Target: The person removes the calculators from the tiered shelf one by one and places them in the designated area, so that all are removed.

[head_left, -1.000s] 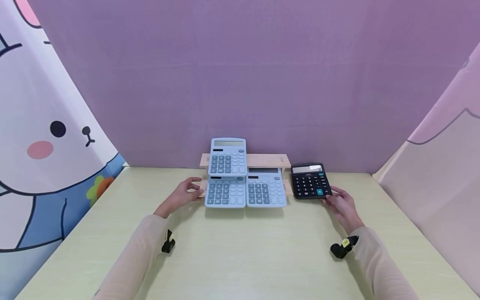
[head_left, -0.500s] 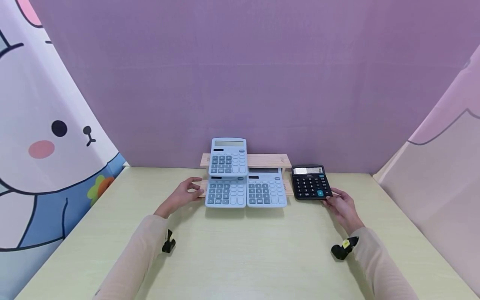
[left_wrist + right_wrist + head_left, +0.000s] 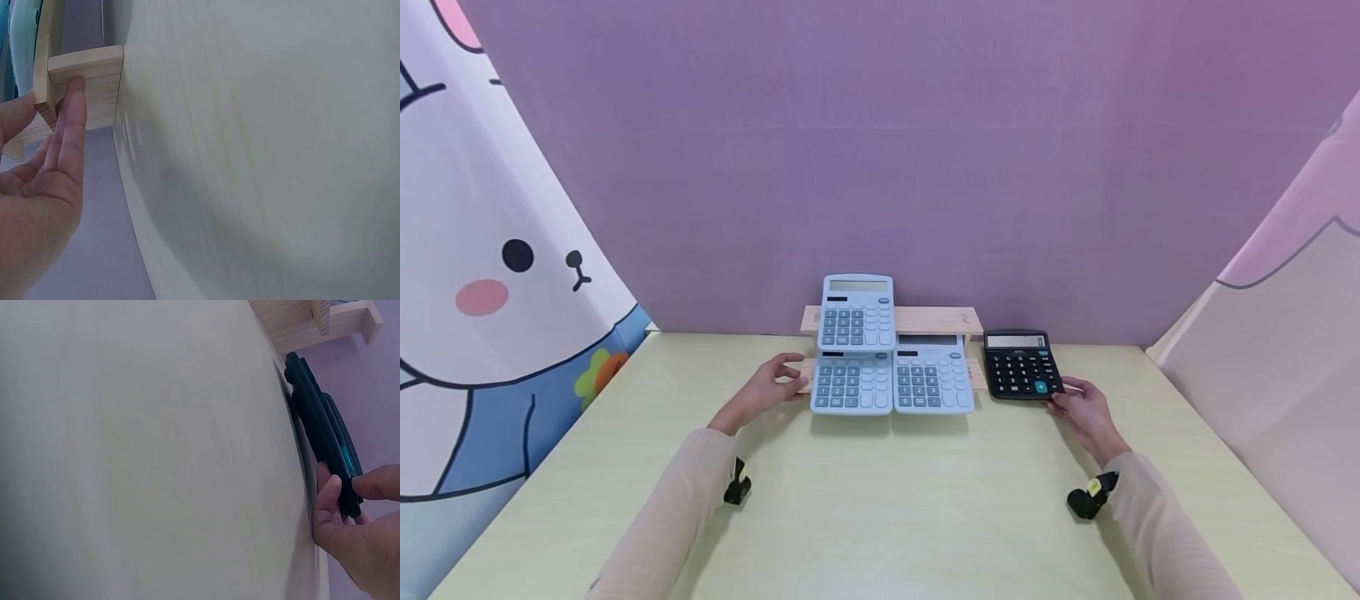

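Beside the left end of a two-tier wooden rack (image 3: pixel 936 320), my left hand (image 3: pixel 766 387) holds the lower slat; the left wrist view shows the thumb on one side of the wood (image 3: pixel 87 65) and fingers on the other. A light blue calculator (image 3: pixel 856 313) leans on the upper tier at left. Below it are two more, the left one (image 3: pixel 852 385) partly covered and the right one (image 3: pixel 932 377) with its display shaded. Right of the rack, my right hand (image 3: pixel 1086 417) pinches a black calculator (image 3: pixel 1021 365) by its near right corner, thumb on top.
The rack stands near the back of a pale wood-look table (image 3: pixel 880 508), before a purple cloth backdrop (image 3: pixel 880 167). Printed cartoon curtains flank it at left (image 3: pixel 550 350) and right (image 3: pixel 1285 350).
The black calculator's far edge has dipped slightly, and the glare on its display has gone. Both hands have stayed nearly where they were.
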The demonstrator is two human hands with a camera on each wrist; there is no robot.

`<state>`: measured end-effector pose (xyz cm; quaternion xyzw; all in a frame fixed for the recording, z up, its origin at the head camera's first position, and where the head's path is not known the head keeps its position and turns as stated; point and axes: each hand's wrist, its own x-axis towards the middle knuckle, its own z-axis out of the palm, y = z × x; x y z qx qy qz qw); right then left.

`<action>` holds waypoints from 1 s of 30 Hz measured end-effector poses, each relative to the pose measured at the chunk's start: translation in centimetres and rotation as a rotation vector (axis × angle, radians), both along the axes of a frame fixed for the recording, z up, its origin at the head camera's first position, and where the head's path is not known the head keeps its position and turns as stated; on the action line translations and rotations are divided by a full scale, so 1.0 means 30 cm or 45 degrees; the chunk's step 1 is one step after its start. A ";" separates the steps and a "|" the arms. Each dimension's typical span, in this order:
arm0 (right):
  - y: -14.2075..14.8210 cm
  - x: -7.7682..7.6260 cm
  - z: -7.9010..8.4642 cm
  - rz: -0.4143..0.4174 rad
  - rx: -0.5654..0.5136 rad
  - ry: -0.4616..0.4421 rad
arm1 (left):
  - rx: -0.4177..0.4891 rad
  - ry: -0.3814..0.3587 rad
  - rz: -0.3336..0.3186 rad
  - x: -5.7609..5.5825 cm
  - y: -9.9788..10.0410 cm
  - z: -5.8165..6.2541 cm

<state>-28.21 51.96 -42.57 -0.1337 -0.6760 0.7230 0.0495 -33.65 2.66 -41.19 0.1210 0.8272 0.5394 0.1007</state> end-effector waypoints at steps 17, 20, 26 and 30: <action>0.007 -0.016 -0.012 0.008 0.438 -0.070 | -0.003 0.003 -0.016 -0.004 -0.004 -0.001; 0.016 -0.024 -0.020 0.014 0.517 -0.079 | 0.000 0.002 -0.017 -0.007 -0.003 -0.001; 0.028 -0.033 -0.028 0.027 0.637 -0.103 | -0.011 -0.003 -0.009 -0.009 -0.001 -0.003; 0.030 -0.035 -0.027 0.029 0.678 -0.115 | -0.023 0.001 -0.003 -0.008 -0.002 -0.005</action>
